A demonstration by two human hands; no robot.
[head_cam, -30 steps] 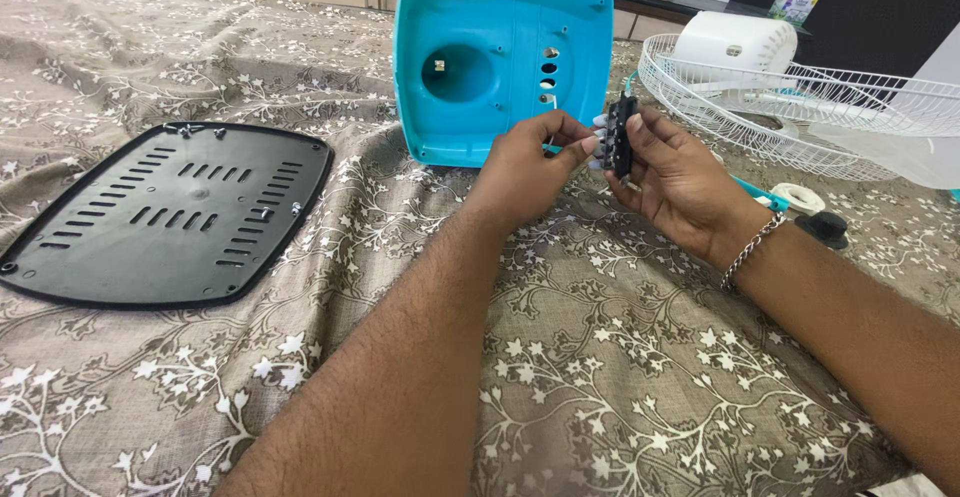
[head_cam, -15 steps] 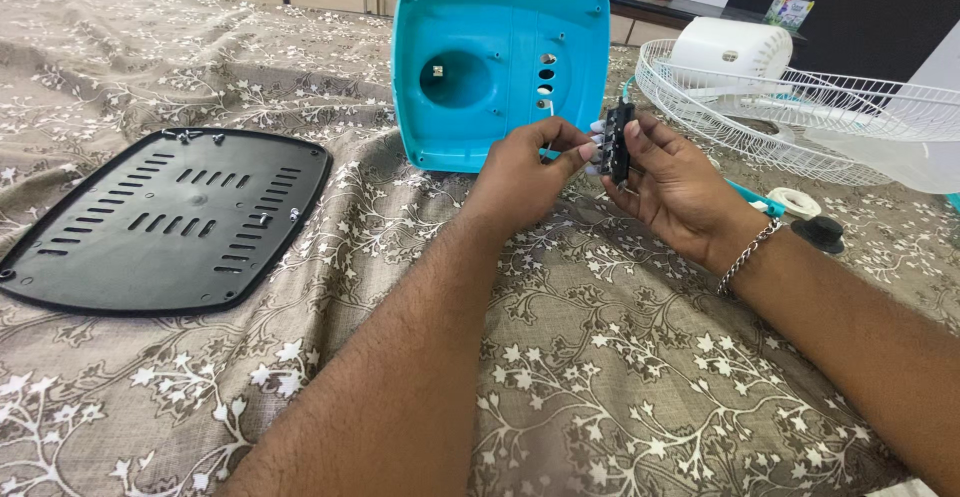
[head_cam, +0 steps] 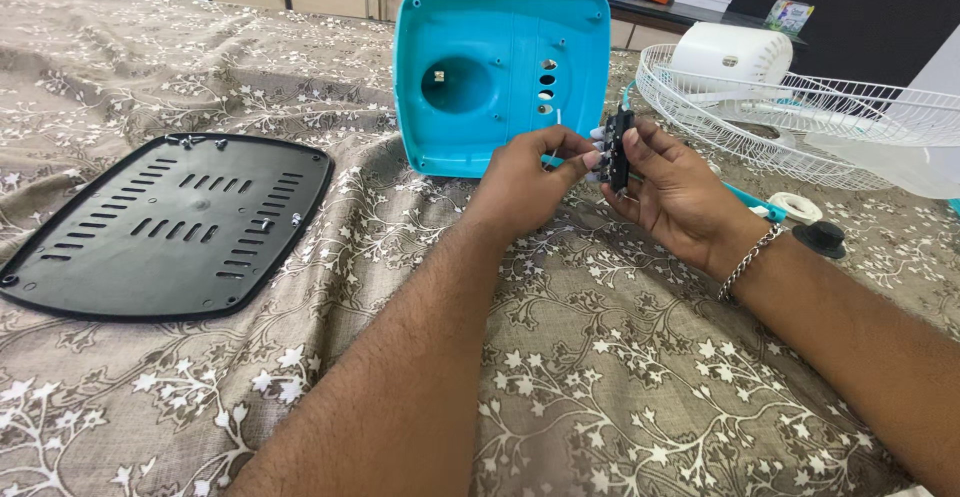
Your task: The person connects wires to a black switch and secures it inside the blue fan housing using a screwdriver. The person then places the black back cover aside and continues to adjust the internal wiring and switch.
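My right hand [head_cam: 672, 189] grips a small black switch block [head_cam: 618, 149] with pale buttons, held upright just in front of a turquoise plastic fan base shell [head_cam: 500, 72] that stands on its edge. My left hand [head_cam: 530, 179] pinches at the left side of the same block, with a thin white wire rising from between its fingers towards the shell. The shell shows a round recess and a column of small holes. A metal bracelet circles my right wrist.
A black vented base plate [head_cam: 165, 222] lies flat at the left on the floral cloth [head_cam: 600, 377]. A white wire fan guard [head_cam: 800, 122] and white motor housing [head_cam: 730, 55] lie at the right. A black knob [head_cam: 820, 239] and a white ring [head_cam: 795, 207] sit near my right forearm.
Both hands stay on the switch block and have hardly moved. The view has shifted slightly.
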